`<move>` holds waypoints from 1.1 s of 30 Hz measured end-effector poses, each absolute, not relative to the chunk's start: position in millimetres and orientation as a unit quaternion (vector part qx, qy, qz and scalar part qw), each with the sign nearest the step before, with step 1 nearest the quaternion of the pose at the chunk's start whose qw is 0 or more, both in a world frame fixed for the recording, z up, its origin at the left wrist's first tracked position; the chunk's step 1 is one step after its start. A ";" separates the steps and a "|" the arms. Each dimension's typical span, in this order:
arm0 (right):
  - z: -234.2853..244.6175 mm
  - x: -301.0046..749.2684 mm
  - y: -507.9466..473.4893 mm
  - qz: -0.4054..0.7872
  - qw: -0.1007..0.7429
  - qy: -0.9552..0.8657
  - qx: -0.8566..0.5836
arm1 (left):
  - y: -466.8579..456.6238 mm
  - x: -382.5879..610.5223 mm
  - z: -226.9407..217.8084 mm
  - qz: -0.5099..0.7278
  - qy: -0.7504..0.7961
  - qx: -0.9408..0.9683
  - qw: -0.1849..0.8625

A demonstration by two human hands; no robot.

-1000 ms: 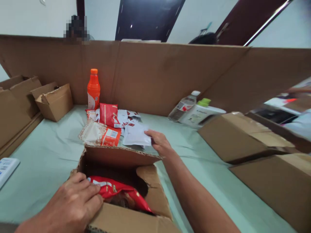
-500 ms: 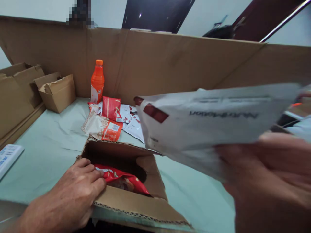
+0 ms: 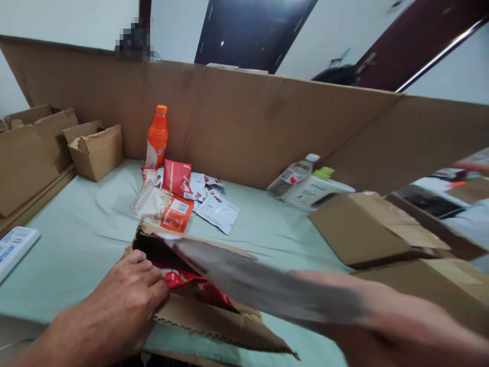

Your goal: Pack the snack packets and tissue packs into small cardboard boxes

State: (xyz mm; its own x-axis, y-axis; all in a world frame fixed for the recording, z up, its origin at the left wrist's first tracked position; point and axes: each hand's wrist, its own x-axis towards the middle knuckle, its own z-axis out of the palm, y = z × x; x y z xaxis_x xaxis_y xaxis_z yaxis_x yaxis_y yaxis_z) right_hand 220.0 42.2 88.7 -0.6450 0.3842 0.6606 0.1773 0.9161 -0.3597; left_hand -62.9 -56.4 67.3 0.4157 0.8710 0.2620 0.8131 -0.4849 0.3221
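My left hand (image 3: pixel 128 295) is closed around the left wall of an open cardboard box (image 3: pixel 225 326) at the near edge of the table. Inside that box lies a red packet (image 3: pixel 212 293), partly hidden. My right hand (image 3: pixel 385 311), blurred by motion, grips a white pouch (image 3: pixel 267 283) by its right end. The pouch is nearly edge-on, its far end over the box opening. Behind the box lie a clear and orange pouch (image 3: pixel 175 214), a red packet (image 3: pixel 178 178) and a silvery white sachet (image 3: pixel 219 211).
An orange drink bottle (image 3: pixel 157 137) stands against the cardboard barrier (image 3: pixel 244 117). To the left are a small carton (image 3: pixel 97 153) and a white box (image 3: pixel 17 250). At right, a clear bottle (image 3: pixel 294 176) and a white jug (image 3: pixel 317 191) lean behind a closed carton (image 3: pixel 355 229).
My right hand has lowered the white pouch leftward, and it has turned from face-on to nearly edge-on over the box. My left hand stays on the box wall.
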 end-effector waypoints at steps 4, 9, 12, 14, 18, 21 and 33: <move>88.5 183.8 41.1 0.086 0.337 -0.935 -0.074 | -57.3 -63.1 66.8 0.191 0.498 0.842 0.078; 82.7 172.2 67.3 0.001 0.377 -0.919 -0.112 | -58.9 -63.8 65.6 0.181 0.509 0.839 0.060; 76.1 170.9 72.3 0.043 0.333 -0.936 -0.106 | -58.7 -63.2 65.3 0.185 0.507 0.840 0.065; 71.4 166.1 71.0 0.096 0.250 -0.957 -0.109 | -59.4 -63.0 65.4 0.184 0.510 0.838 0.070; 63.0 150.5 71.1 0.167 0.107 -0.965 -0.172 | -65.1 -65.1 65.0 0.164 0.536 0.824 0.079; 58.9 138.1 75.5 0.233 0.059 -0.950 -0.201 | -69.3 -67.6 64.8 0.139 0.554 0.816 0.089; 66.5 190.9 73.7 0.295 0.335 -0.879 -0.169 | -55.2 -65.0 73.6 0.114 0.548 0.826 0.063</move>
State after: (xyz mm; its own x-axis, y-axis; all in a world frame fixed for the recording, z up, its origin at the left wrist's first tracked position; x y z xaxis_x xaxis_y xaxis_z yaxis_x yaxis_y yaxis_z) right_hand 190.9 73.7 66.5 -0.7187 0.4945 0.4888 0.0987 0.7684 -0.6323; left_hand -65.0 -55.2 73.6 0.3729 0.9201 0.1195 0.8917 -0.3910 0.2282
